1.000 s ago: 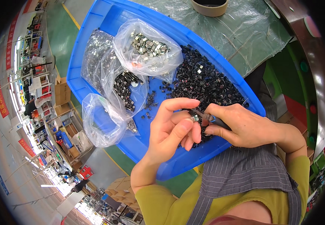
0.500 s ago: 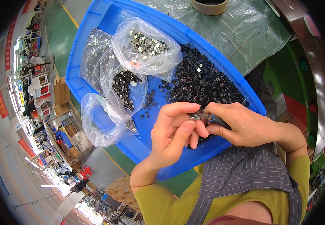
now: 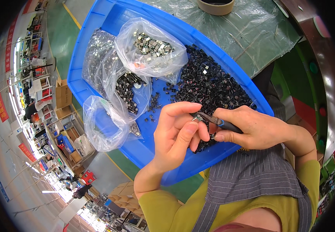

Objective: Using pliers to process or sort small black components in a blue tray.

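Lane: bare tray (image 3: 148,145) floor between left hand (image 3: 173,141) and bags (image 3: 152,62). Bags block the far-left side. Pliers (image 3: 229,126) bridge left and right hand (image 3: 250,125). Parts heap (image 3: 214,85) beyond.

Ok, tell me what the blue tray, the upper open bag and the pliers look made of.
Blue tray: likely moulded plastic, satin; colour runs even and the walls are ribbed.
Upper open bag: probably thin, glossy plastic film, being see-through and crinkled.
Pliers: jaws seemingly metal, grey with slight sheen; the smooth, dark handle could be plastic or rubber.
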Demonstrator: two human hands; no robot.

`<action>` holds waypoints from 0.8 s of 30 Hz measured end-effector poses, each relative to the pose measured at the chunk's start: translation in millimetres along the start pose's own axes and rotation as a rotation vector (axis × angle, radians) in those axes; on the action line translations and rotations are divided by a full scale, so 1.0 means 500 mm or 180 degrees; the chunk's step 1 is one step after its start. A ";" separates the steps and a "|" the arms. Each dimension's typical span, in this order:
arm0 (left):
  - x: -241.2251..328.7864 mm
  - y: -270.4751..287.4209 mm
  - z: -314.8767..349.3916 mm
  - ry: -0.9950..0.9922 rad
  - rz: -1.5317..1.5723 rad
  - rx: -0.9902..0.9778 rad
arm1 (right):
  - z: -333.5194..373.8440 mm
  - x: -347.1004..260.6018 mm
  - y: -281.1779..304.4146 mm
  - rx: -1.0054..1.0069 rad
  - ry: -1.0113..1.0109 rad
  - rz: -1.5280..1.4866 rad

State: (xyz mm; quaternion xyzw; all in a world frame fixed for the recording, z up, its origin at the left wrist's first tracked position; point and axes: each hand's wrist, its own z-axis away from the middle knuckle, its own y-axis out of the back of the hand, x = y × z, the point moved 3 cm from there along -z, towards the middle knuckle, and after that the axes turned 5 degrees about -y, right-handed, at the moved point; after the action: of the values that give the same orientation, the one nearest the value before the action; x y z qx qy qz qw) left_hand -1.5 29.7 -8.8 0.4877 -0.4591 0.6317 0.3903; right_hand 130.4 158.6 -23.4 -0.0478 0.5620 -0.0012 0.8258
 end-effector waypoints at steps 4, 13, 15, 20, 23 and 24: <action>-0.003 0.001 -0.005 0.0032 -0.0114 -0.0034 | 0.001 0.002 0.001 -0.0101 -0.0075 -0.0086; 0.000 0.004 -0.005 -0.0163 -0.0306 -0.0253 | 0.001 0.005 -0.002 -0.0228 0.0001 -0.0124; 0.000 0.005 -0.006 -0.0127 -0.0359 -0.0264 | 0.001 0.010 -0.004 -0.0194 0.0079 -0.0122; 0.002 0.009 -0.012 0.0064 -0.0314 -0.0324 | 0.001 0.009 -0.004 -0.0234 0.0125 -0.0063; 0.003 0.012 -0.013 0.0189 -0.0288 -0.0284 | 0.000 0.006 -0.004 -0.0255 0.0072 0.0037; 0.004 0.015 -0.013 0.0299 -0.0282 -0.0278 | 0.000 0.003 -0.003 -0.0298 0.0003 0.0039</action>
State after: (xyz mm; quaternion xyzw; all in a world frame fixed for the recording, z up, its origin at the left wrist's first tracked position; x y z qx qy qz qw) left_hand -10.5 34.1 -9.0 0.4599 -0.4453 0.6154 0.4599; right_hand 131.3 157.1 -24.7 -0.0830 0.5621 0.0301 0.8223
